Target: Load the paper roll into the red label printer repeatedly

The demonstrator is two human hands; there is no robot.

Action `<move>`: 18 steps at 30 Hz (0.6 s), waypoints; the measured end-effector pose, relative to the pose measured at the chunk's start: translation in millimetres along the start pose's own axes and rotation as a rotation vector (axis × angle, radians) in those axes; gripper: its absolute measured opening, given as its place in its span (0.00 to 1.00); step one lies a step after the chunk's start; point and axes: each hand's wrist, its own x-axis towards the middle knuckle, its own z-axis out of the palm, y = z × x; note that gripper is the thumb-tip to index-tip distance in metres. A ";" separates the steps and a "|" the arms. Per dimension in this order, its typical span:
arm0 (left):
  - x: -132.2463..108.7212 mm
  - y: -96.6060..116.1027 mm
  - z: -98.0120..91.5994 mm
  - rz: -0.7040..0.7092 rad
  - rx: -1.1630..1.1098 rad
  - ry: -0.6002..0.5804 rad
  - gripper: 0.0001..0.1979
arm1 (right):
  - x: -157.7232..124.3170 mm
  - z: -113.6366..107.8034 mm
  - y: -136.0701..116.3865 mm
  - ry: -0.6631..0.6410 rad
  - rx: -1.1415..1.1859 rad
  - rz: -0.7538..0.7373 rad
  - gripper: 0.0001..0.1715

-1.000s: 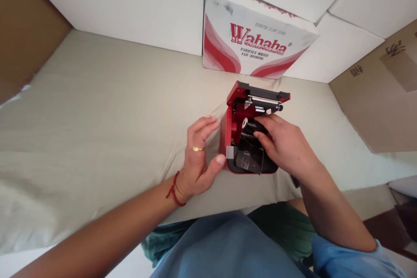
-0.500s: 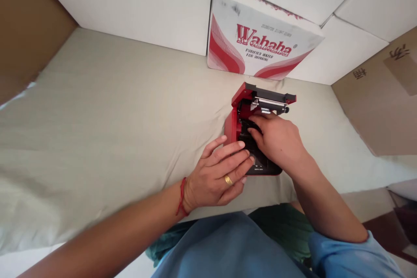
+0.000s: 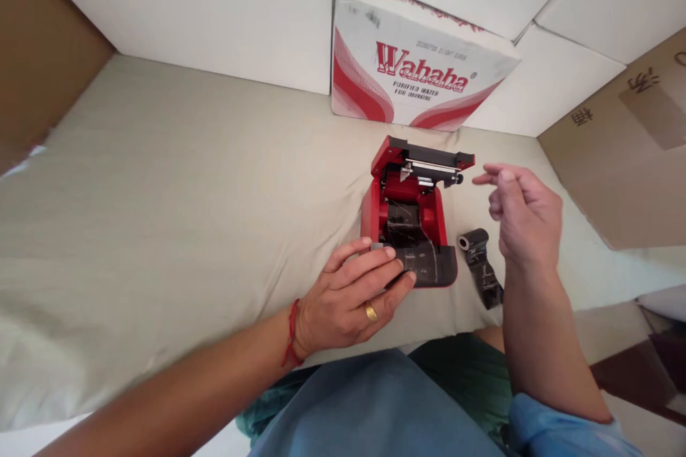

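Observation:
A red and black device [image 3: 442, 218] stands on the cloth with its lid [image 3: 429, 157] raised. Inside it lies a dark, creased strip [image 3: 404, 221] that runs out over the black front edge. My left hand [image 3: 354, 293], fingers spread, rests on the device's front left corner and on the strip's near end. Off to the right of the lid, my right hand [image 3: 528, 211] is raised with some fingers stretched out and others curled; nothing shows in it. Below that hand a small roll of black film [image 3: 476, 239] lies on the cloth, its loose tail trailing toward me.
Behind the device stands a white and red Wahaha carton [image 3: 423, 78] against large white blocks [image 3: 214, 7]. A brown cardboard box [image 3: 627, 171] is at the right, and another brown surface [image 3: 48, 50] at the far left. Pale cloth [image 3: 187, 193] covers the table.
My right hand has come out of the device and moved right, uncovering the strip inside and the small roll. My left hand stays on the front corner. The view has shifted slightly.

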 end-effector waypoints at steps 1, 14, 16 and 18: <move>-0.8 0.2 0.7 0.003 0.007 0.017 0.17 | 6.6 6.7 8.7 0.023 0.037 0.009 0.28; -6.7 1.9 -3.5 -0.012 0.116 0.051 0.21 | -11.1 26.0 2.6 -0.241 0.230 -0.157 0.37; -7.3 3.4 -3.8 -0.015 0.123 0.049 0.22 | -22.9 16.2 0.6 -0.252 0.237 -0.249 0.30; -7.4 4.9 -3.7 -0.027 0.111 0.052 0.22 | -33.3 7.0 -0.9 -0.292 0.213 -0.320 0.25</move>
